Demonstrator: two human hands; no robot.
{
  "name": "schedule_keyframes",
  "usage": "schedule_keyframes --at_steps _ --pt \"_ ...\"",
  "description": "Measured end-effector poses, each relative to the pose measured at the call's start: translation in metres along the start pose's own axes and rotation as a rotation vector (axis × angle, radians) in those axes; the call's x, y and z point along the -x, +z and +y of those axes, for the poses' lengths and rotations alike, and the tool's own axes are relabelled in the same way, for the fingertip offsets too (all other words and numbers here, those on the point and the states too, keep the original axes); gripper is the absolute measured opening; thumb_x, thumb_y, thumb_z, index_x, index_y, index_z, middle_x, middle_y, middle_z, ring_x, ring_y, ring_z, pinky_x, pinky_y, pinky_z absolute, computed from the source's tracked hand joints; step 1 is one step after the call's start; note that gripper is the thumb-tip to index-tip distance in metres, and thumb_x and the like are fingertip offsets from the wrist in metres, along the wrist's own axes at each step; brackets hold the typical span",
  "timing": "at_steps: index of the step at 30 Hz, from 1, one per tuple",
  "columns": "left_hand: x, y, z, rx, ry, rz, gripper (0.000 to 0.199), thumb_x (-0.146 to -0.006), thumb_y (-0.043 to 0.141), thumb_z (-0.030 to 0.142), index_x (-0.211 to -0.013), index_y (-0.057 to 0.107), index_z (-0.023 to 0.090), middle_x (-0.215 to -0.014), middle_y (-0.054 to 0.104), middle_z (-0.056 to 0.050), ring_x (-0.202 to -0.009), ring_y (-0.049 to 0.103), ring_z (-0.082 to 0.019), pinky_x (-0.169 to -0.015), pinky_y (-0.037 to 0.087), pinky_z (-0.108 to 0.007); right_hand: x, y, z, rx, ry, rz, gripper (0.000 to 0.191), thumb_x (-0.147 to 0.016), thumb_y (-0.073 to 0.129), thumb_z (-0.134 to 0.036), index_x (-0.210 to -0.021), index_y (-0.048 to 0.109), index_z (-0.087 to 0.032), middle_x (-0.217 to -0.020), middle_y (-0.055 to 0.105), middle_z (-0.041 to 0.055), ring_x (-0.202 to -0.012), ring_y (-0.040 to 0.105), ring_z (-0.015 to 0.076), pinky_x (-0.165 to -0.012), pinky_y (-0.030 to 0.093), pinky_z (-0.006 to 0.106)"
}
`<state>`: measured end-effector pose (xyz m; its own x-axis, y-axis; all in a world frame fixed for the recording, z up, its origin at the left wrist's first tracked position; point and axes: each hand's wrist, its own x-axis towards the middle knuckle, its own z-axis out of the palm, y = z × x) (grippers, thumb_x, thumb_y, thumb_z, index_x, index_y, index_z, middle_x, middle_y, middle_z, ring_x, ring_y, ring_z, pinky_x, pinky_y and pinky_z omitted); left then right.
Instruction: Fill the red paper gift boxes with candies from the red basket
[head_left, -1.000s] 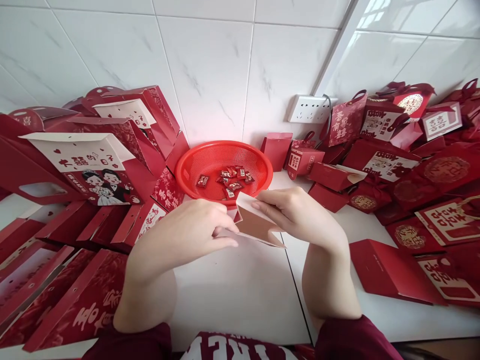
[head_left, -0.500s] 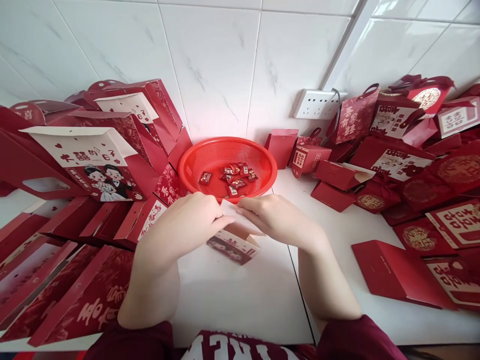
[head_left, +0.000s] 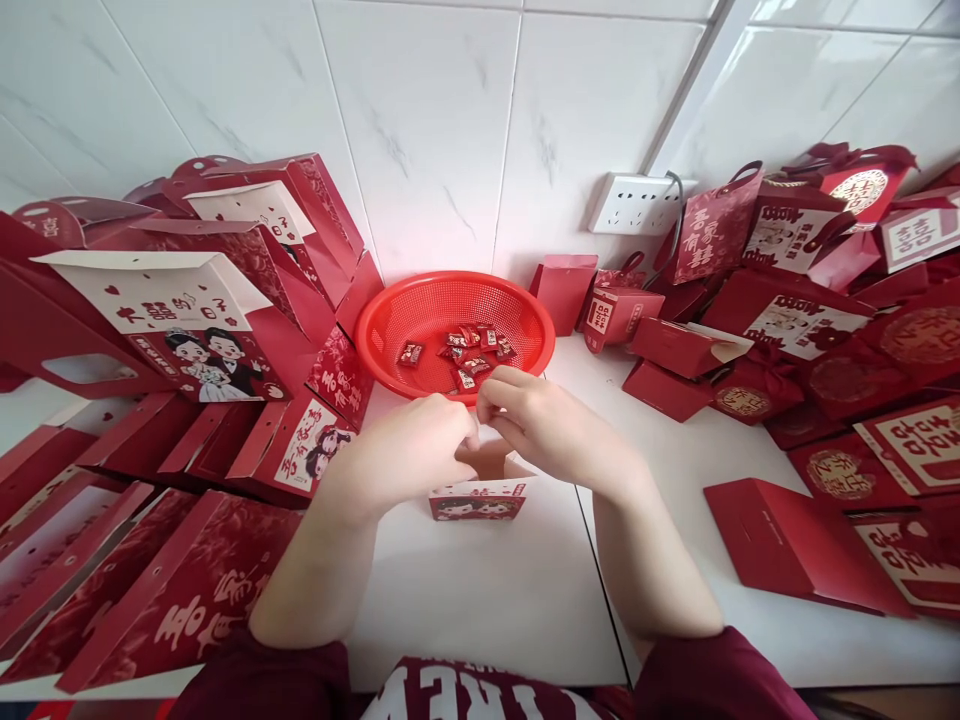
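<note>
A small red-and-white paper gift box [head_left: 478,506] stands upright on the white table in front of me, its top open and a printed couple on the near side. My left hand [head_left: 416,450] is closed at the box's left and far edge, fingers curled and partly hidden. On the far right edge, my right hand [head_left: 544,425] is bent over with its fingers pinched; the fingertips are hidden behind the box's flaps. Just beyond both hands is a red plastic basket [head_left: 382,340] with several wrapped candies [head_left: 470,360] in it.
Large red gift boxes [head_left: 161,320] crowd the left side, with flatter ones [head_left: 195,590] in front. More red boxes [head_left: 802,330] are piled on the right, and one [head_left: 795,550] lies nearer. A power strip [head_left: 637,204] is on the tiled wall [head_left: 427,130].
The gift box has turned so its printed side faces me squarely, and it stands more upright. My left hand has shifted slightly right and nearer; my right hand's fingers are more bent.
</note>
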<state>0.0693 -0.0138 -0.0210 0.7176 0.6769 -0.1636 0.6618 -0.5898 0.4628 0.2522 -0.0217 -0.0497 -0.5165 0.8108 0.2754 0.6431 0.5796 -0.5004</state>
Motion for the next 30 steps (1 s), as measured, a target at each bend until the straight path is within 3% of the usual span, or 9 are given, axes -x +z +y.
schedule_keyframes --at_steps 5,11,18,24,30 --pt "-0.004 0.001 0.001 0.042 -0.037 0.0 0.031 -0.081 0.051 0.032 -0.056 0.04 0.018 -0.053 0.04 0.002 -0.05 0.028 -0.01 -0.049 0.019 -0.029 0.001 -0.005 -0.003 0.02 0.044 -0.025 0.019 -0.092 0.049 -0.01 -0.087 0.065 -0.019 -0.082 0.064 0.0032 -0.07 0.054 0.0137 -0.064 0.036 0.027" --pt "-0.01 0.008 -0.01 0.061 -0.154 0.048 0.021 -0.079 0.054 0.028 -0.06 0.05 0.018 -0.054 0.046 0.001 -0.048 0.039 -0.011 -0.05 0.024 -0.028 0.001 -0.002 -0.004 0.027 0.048 -0.185 0.015 -0.089 0.059 -0.015 -0.083 0.07 -0.022 -0.072 0.065 0.0017 -0.064 0.054 0.0141 -0.06 0.032 0.028" --pt "-0.012 0.006 -0.006 -0.221 -0.165 0.138 0.029 -0.076 0.062 0.034 -0.054 0.05 0.019 -0.049 0.046 -0.001 -0.046 0.045 -0.015 -0.049 0.024 -0.03 -0.003 0.002 0.0 0.103 -0.039 -0.21 0.021 -0.09 0.056 -0.01 -0.074 0.067 -0.019 -0.067 0.062 0.0013 -0.061 0.05 0.0126 -0.06 0.03 0.028" --pt "-0.019 0.008 -0.008 -0.318 -0.103 0.241 0.005 -0.083 0.053 0.016 -0.079 0.057 0.018 -0.083 0.065 -0.008 -0.071 0.062 -0.023 -0.056 0.035 -0.031 -0.005 0.005 0.006 0.127 0.021 -0.15 0.018 -0.093 0.056 -0.018 -0.078 0.067 -0.02 -0.072 0.065 0.0033 -0.065 0.054 0.0148 -0.06 0.032 0.028" --pt "-0.025 0.003 -0.026 -0.135 -0.02 0.17 0.01 -0.088 0.051 0.02 -0.097 0.053 0.02 -0.097 0.066 -0.006 -0.082 0.064 -0.023 -0.065 0.043 -0.031 -0.005 0.003 0.014 0.015 0.144 -0.104 0.005 -0.091 0.057 -0.017 -0.089 0.06 -0.02 -0.082 0.066 0.0016 -0.065 0.055 0.0133 -0.058 0.036 0.026"
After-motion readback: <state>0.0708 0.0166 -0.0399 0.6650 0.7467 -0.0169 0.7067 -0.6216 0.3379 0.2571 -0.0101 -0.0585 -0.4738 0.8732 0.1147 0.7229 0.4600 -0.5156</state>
